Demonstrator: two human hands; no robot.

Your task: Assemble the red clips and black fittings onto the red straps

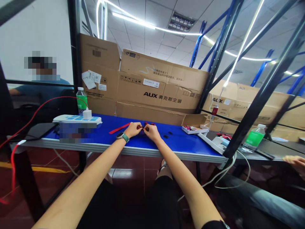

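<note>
Head view showed your left hand [136, 129] and right hand [151, 132] close together above the blue tabletop [175, 141]. Your fingers were curled inward, and both hands were pinching a small red piece [144, 127] at the middle of the table's front edge, though it was too small to make out its exact form. A red strap [119, 128] lay flat on the table, running left from just beside your left hand. Two small black pieces [168, 135] sat just right of your right hand. A smartwatch [122, 137] circled your left wrist.

To the right stood a small open cardboard box [192, 128] holding red and white items, with a white power strip [214, 142] lying near it. To the left, a blue-and-white power strip [76, 119] carried a white charger [87, 114] with a red cable [45, 106], and a green-labelled water bottle [81, 100] stood behind it. A black tablet [40, 131] lay at the table's left end, and a patch near the front edge was blurred. Large AUX cardboard boxes [162, 86] rose behind the table. A co-worker in a blue shirt [40, 90] sat off to the left, and another person's hand [294, 163] showed at the right edge.
</note>
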